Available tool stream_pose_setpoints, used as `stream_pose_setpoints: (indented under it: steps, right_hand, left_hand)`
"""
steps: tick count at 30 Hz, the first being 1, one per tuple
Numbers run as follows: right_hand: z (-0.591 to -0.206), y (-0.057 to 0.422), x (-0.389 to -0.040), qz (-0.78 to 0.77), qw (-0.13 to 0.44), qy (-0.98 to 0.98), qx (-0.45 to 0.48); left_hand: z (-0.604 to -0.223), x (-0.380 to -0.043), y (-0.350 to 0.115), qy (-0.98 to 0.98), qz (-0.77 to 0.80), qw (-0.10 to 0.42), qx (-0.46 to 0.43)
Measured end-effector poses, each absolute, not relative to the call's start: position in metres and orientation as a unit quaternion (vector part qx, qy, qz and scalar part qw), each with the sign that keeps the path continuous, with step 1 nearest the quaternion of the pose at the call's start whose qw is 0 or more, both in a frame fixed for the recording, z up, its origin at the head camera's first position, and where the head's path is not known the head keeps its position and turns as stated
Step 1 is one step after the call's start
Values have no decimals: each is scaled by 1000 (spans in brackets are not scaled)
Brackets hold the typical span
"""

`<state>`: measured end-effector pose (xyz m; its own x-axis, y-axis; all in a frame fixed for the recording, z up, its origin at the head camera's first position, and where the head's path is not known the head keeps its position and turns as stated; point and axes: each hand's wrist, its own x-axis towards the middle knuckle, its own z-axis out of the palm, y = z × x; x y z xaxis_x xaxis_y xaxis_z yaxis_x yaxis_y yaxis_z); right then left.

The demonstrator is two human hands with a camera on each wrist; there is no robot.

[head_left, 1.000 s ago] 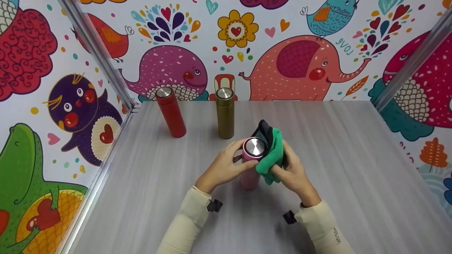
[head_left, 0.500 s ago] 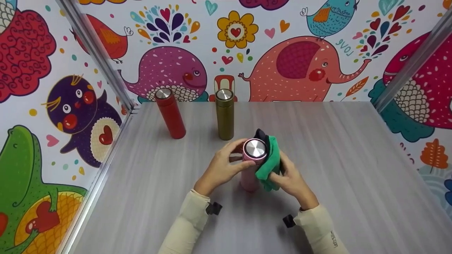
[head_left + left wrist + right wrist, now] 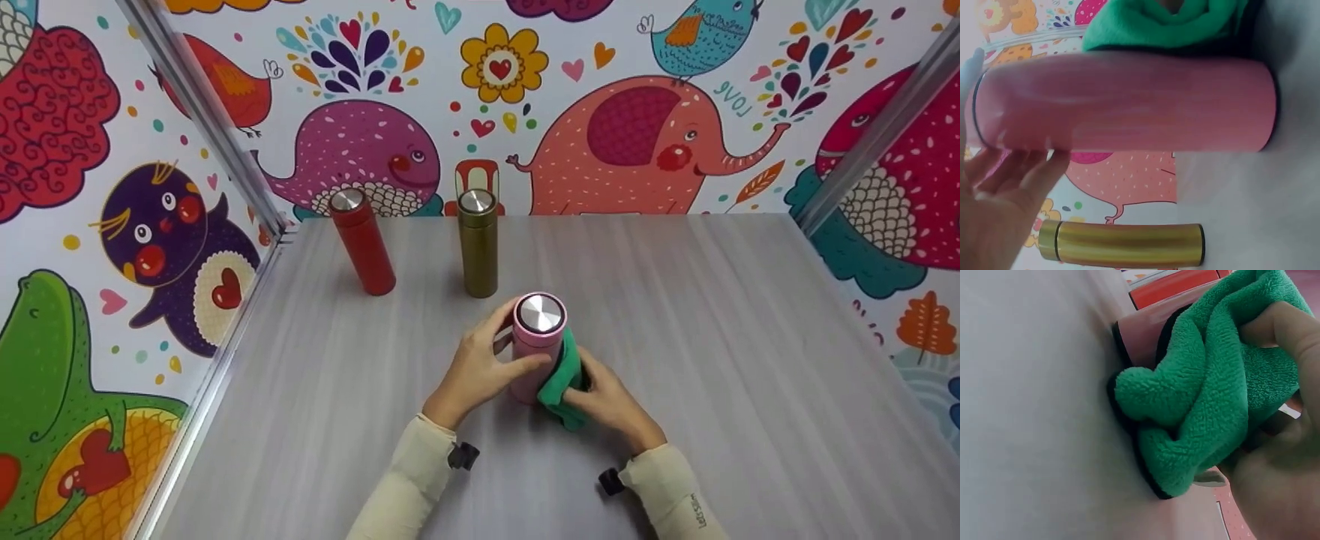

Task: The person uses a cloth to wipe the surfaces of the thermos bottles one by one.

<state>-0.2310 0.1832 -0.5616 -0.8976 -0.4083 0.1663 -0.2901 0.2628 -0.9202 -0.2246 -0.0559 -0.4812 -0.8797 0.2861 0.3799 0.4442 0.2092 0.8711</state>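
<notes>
A pink thermos bottle (image 3: 534, 367) with a shiny metal lid top stands upright on the table. My left hand (image 3: 480, 367) grips it near the top, thumb in front and fingers round the far side. My right hand (image 3: 611, 397) holds a bunched green cloth (image 3: 562, 390) with a dark edge against the bottle's right side, low down. In the right wrist view the thumb presses into the folds of the fluffy cloth (image 3: 1202, 394), whose lower edge is right at the table. The left wrist view has the cloth lying along the pink bottle (image 3: 1129, 101).
Behind the hands stand a red thermos bottle (image 3: 364, 244) and an olive-gold thermos bottle (image 3: 478, 244), both upright. A grey wood-grain table (image 3: 712, 337) spreads beneath everything. Walls with cartoon animals and metal corner rails (image 3: 217, 127) enclose its back and sides.
My right hand has slid the green cloth down the pink bottle, from beside the lid toward the base. The left hand keeps its grip near the top. Red and olive-gold bottles stay put.
</notes>
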Motion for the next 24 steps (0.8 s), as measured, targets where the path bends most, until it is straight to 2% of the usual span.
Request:
stream_pose_setpoints:
  steps: [5,11,15,21,24]
  right_hand:
    - [-554,183,-233,-594,13,774,-221]
    - [-529,181,-233,-622,-17,751,-222]
    - [-509,181,-234,-617,-46,743,-256]
    - [-486,179,-234,-618,-92,718,-309]
    - [-477,177,-234,-616,-110,703,-337]
  left_hand:
    - [-479,-226,-52,-782,-566,90,-244]
    - [-477,-230,-53,-769,-584,84,-246]
    - [-479,-229,-54,-774,-577,80,-248]
    - [-488,-224,-57,-795,-542,117,-246]
    - [-491,-222,-60,-791,-548,118,-245]
